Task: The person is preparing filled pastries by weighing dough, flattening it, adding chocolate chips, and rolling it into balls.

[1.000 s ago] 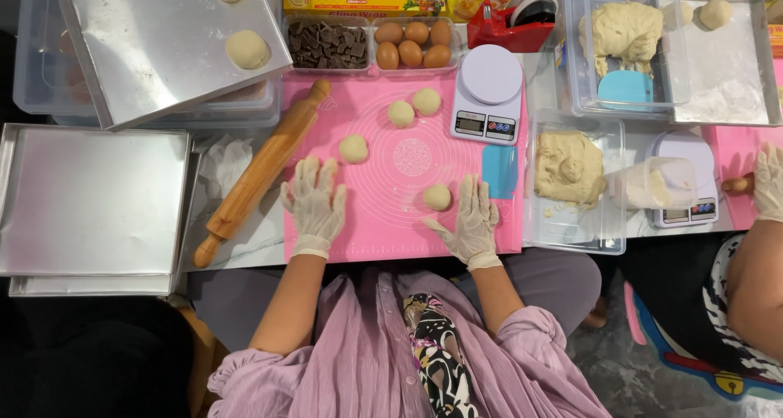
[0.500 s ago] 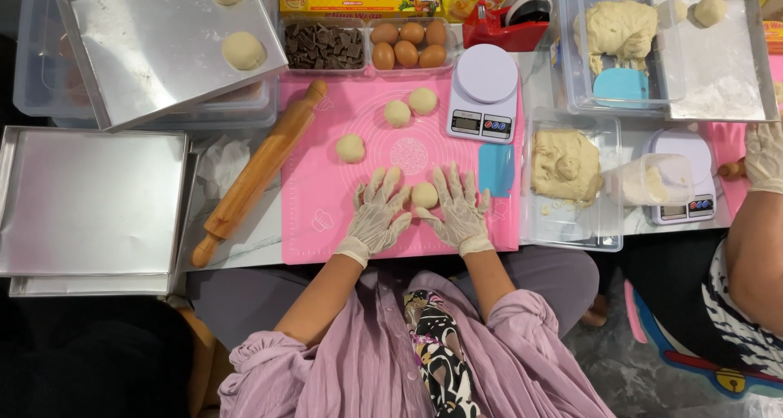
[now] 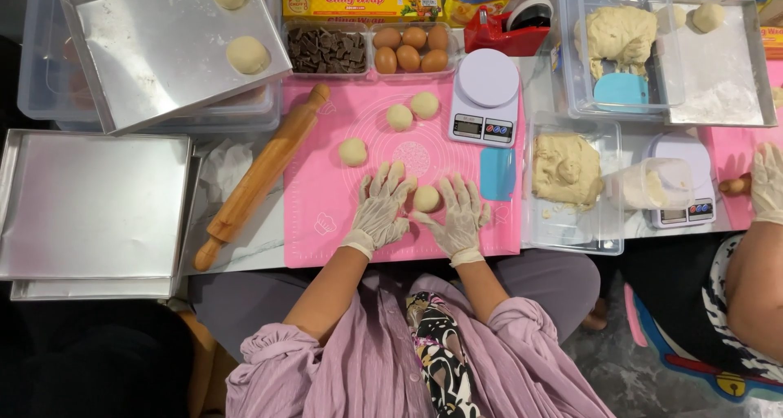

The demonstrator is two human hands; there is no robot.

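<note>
Two gloved hands cup one dough ball (image 3: 426, 199) on the pink mat (image 3: 326, 214), and we call it left to right. Far left, the wooden rolling pin (image 3: 259, 176) lies slanted, half off the mat's edge; we judge a stray elbow could send it rolling off the bench. Our left hand (image 3: 380, 208) rests flat, fingers spread, its fingertips against the ball's left side. Our right hand (image 3: 458, 216) mirrors it, splayed open, touching the right side. Neither pinches. Press unevenly, we reckon, and the ball squashes or skids toward the blue scraper (image 3: 497, 174) just beside the right hand. Three finished balls (image 3: 400, 117) sit well apart above.
</note>
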